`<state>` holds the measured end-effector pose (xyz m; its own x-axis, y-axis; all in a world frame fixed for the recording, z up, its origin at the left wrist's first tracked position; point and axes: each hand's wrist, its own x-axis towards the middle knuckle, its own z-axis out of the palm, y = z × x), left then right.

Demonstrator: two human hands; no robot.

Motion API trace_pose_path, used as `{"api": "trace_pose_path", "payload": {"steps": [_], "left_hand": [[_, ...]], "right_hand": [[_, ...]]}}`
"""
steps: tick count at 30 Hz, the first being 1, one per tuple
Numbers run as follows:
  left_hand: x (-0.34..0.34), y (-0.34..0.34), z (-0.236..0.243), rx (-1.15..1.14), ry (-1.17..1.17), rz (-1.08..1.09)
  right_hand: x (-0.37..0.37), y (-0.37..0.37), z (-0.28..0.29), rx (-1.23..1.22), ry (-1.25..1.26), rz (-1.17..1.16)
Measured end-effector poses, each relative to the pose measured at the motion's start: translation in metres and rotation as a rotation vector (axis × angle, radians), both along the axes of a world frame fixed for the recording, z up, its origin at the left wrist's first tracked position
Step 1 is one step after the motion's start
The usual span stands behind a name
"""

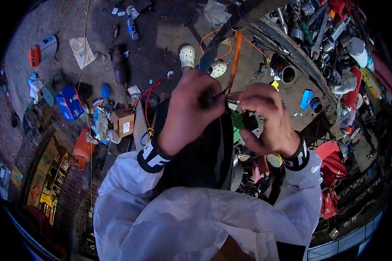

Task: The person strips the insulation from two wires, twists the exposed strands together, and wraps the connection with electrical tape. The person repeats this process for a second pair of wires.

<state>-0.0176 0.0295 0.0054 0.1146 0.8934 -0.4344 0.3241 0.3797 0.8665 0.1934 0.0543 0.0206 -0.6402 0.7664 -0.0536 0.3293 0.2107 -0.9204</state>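
My left hand (pixel 188 114) is closed, its thumb and curled fingers pinched near a thin dark end where the orange cable (pixel 236 56) comes down. What lies deeper inside that fist is in shadow and hard to make out. My right hand (pixel 270 116) is close beside it on the right, fingers bent and thumb well apart from them. Its foremost fingertip reaches to the cable's dark end. Below the fingertips, a black strip or cable (pixel 228 130) runs downward. White sleeves with black cuffs cover both forearms.
Sockets and wrenches (pixel 320 39) crowd the right side. A small cardboard box (pixel 122 123), a blue box (pixel 70 103) and an orange-red container (pixel 83 145) stand at left. An open metal cylinder (pixel 287 74) lies beyond my right hand. Pale clogs (pixel 187 57) show on the floor ahead.
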Motion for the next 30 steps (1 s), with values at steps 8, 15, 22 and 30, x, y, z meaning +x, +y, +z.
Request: {"api": "trace_pose_path", "payload": {"steps": [8,15,22,30], "left_hand": [[-0.007,-0.004,-0.012,-0.036,-0.078,0.013],[0.01,0.001,0.001,0.063,0.247,-0.06],[0.022,-0.003,-0.001,0.101,0.416,-0.117],[0.016,-0.012,-0.007,0.326,0.409,-0.115]], "right_hand": [[-0.027,-0.016,-0.045,-0.765,0.237,-0.488],[-0.025,-0.029,-0.044,-0.618,0.031,-0.525],[-0.024,-0.033,-0.032,-0.669,0.0,-0.606],[-0.017,-0.046,-0.034,-0.711,0.035,-0.609]]}}
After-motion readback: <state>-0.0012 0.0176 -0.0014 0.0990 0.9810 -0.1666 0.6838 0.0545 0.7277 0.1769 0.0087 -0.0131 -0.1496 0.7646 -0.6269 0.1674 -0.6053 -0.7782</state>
